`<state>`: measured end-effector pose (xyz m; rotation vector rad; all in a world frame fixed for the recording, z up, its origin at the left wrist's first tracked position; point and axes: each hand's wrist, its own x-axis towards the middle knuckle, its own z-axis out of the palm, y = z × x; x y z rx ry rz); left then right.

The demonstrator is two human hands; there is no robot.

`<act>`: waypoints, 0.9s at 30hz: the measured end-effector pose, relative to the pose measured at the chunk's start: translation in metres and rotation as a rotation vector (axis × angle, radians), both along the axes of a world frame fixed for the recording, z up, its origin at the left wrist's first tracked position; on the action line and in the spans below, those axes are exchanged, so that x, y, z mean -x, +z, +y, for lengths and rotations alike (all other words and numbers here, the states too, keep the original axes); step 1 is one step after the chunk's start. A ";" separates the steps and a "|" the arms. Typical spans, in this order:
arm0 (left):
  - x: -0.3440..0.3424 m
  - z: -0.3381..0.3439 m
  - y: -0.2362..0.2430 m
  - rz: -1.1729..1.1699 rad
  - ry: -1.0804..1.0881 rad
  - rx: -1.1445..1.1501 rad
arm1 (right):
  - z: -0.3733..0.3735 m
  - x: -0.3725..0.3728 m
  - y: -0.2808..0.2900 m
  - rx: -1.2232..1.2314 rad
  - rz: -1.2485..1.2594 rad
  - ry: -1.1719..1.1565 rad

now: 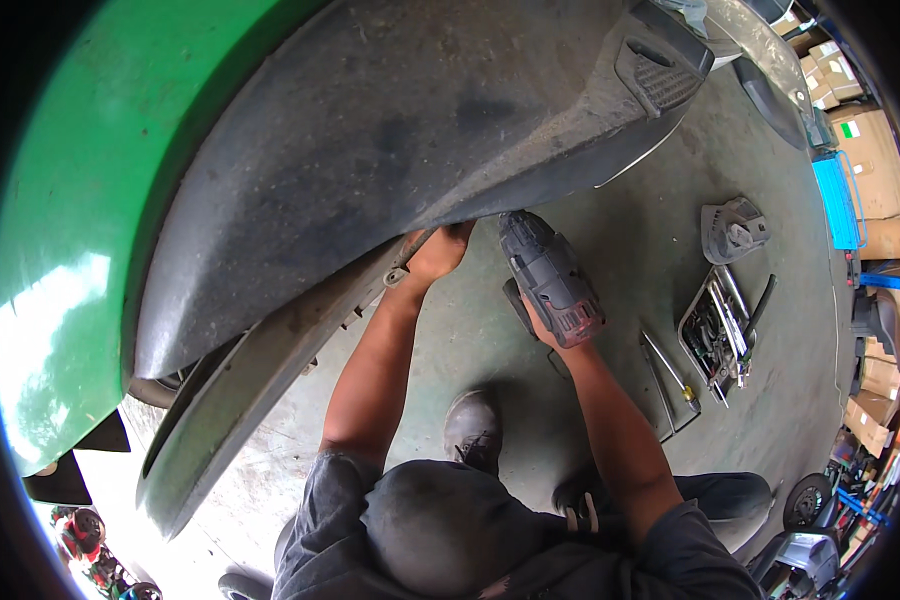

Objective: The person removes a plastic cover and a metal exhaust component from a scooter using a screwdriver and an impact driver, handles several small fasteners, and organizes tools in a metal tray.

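There is room to pass over the floor [640,260] right of the power drill [555,280], up to the tool tray [682,335]. The dark panel [400,130] blocks above the drill, the long strip [255,370] left of it.

The grey-green floor [790,420] bears a tool tray [683,330], metal rods [667,364] and a grey plastic part [715,236].

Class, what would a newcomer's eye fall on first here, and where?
Probably the glossy green panel curving down the left side, against the large, scuffed dark grey panel across the upper middle. Next, near the centre, comes the dark power tool in the right grip, pointed toward the grey panel. A tray of tools lies on the floor at right.
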<state>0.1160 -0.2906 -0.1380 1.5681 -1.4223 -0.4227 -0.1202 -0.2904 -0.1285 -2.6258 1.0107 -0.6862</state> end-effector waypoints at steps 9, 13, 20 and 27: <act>-0.002 -0.001 0.012 -0.070 -0.048 -0.209 | 0.035 -0.038 0.002 -1.140 -0.474 -0.457; 0.001 0.001 0.020 -0.022 -0.066 -0.245 | 0.052 -0.063 0.021 -1.391 -0.971 -0.475; 0.001 0.002 0.029 0.081 -0.112 -0.406 | 0.057 -0.063 0.013 -1.106 -0.721 -0.443; -0.005 0.003 0.013 0.036 -0.050 -0.292 | 0.029 -0.035 0.026 -1.553 -1.038 -0.452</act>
